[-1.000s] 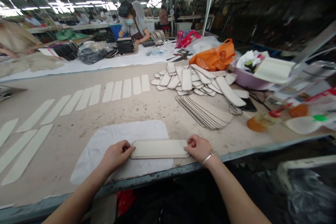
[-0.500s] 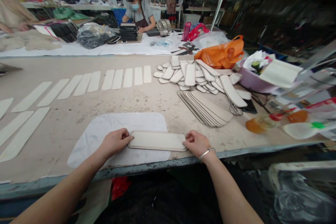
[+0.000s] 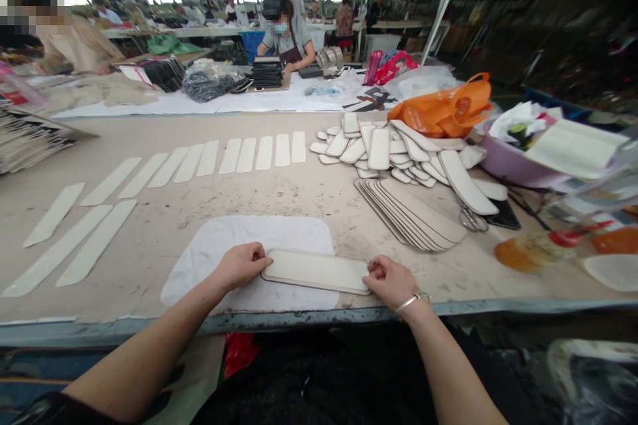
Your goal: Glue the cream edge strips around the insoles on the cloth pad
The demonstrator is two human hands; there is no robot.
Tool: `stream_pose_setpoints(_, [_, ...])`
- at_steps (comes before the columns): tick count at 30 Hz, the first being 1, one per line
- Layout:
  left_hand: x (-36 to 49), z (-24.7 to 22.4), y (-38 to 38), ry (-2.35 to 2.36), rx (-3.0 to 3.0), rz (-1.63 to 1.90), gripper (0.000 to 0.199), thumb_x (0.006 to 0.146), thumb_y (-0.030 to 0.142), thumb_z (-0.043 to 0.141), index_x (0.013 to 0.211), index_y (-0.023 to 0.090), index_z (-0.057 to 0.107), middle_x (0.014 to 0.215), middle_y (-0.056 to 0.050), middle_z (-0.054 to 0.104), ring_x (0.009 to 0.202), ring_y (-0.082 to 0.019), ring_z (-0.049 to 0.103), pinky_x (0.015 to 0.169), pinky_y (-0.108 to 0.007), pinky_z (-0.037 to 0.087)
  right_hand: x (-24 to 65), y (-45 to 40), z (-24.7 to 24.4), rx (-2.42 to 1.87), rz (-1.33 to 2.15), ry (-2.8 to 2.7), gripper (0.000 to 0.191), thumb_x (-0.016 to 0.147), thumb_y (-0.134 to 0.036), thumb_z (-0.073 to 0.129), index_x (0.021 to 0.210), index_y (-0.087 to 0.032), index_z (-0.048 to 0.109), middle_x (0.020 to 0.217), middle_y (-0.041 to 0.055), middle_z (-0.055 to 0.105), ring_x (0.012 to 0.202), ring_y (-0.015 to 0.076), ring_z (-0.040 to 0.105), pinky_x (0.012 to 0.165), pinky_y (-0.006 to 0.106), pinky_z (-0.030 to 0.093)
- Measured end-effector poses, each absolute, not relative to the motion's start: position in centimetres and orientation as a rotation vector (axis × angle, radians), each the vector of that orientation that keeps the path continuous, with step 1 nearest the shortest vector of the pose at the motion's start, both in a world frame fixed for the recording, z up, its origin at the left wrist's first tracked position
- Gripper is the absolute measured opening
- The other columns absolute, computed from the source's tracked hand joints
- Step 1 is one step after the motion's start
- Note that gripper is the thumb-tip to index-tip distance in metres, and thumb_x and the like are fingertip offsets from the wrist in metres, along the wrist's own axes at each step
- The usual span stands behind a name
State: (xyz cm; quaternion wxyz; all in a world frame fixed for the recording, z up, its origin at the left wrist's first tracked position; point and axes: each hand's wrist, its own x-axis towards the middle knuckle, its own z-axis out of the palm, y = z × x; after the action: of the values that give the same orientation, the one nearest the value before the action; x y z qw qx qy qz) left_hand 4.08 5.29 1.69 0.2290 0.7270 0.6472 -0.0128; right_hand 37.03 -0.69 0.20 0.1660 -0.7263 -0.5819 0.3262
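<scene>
A long, off-white panel with rounded corners and a dark edge (image 3: 315, 271) lies over a white cloth (image 3: 214, 239) near the table's front edge. My left hand (image 3: 244, 264) pinches its left end between thumb and fingers. At the opposite end, my right hand (image 3: 393, 284), with a bangle at the wrist, grips the corner in the same way. Beyond my right hand lies a fanned stack of similar panels (image 3: 411, 216). Behind that stack is a loose heap of dark-edged panels (image 3: 379, 149). Pale strips (image 3: 169, 167) are laid out singly across the table's left and middle.
On the right are scissors (image 3: 472, 219), a bottle of amber liquid (image 3: 523, 251), a purple basin (image 3: 508, 159) and an orange bag (image 3: 443, 109). A co-worker (image 3: 286, 33) sits across the table by a dark stack (image 3: 268, 72). Another person (image 3: 80, 43) is at far left.
The view has swung left, so the scene sits further right in it. Both hands still hold the panel's ends, and its right end now slants slightly nearer to me.
</scene>
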Motion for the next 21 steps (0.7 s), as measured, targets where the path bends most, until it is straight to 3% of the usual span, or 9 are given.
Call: stream_pose_setpoints(21, [3.79,1.47,4.87,1.787,2.006,0.038,0.019,0.072,0.039,0.053,0.069,0.020,0.055,0.065,0.001,0.059,0.063,-0.014,0.054,0.055,-0.024,0.031,36.49,-1.13,-0.02,-2.146,0.778,-1.793,0.013,0.067,-0.025,0.052,0.079,-0.023,0.054,0.061,-0.0047,0.060,0.058,0.0128,0.055,0.058,0.025,0.036])
